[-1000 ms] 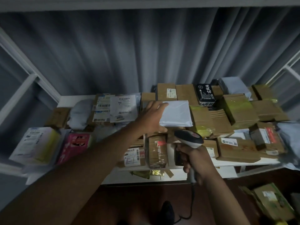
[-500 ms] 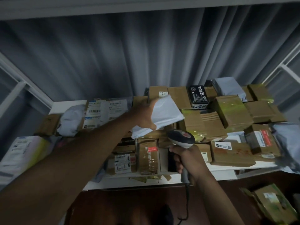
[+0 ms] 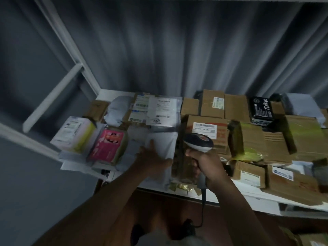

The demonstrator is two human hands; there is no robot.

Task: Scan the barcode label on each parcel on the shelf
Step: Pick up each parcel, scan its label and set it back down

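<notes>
A white soft parcel (image 3: 162, 143) lies flat at the front of the white shelf (image 3: 230, 197), left of centre. My left hand (image 3: 152, 159) rests on top of it with fingers spread and pointing away from me. My right hand (image 3: 204, 163) grips the handle of a grey barcode scanner (image 3: 199, 142), whose head points toward a brown box with a white barcode label (image 3: 205, 127). Several more cardboard parcels fill the shelf's right side. No label shows on the white parcel's upper face.
A pink box (image 3: 108, 146) and a white-and-yellow box (image 3: 74, 134) stand left of the white parcel. A labelled flat packet (image 3: 161, 112) and a black box (image 3: 260, 109) lie at the back. A grey curtain hangs behind. The scanner's cable drops to the floor.
My left hand carried the white parcel from the shelf's middle to the front left and laid it down. A brown box with a label now shows where it lay. My view turned left.
</notes>
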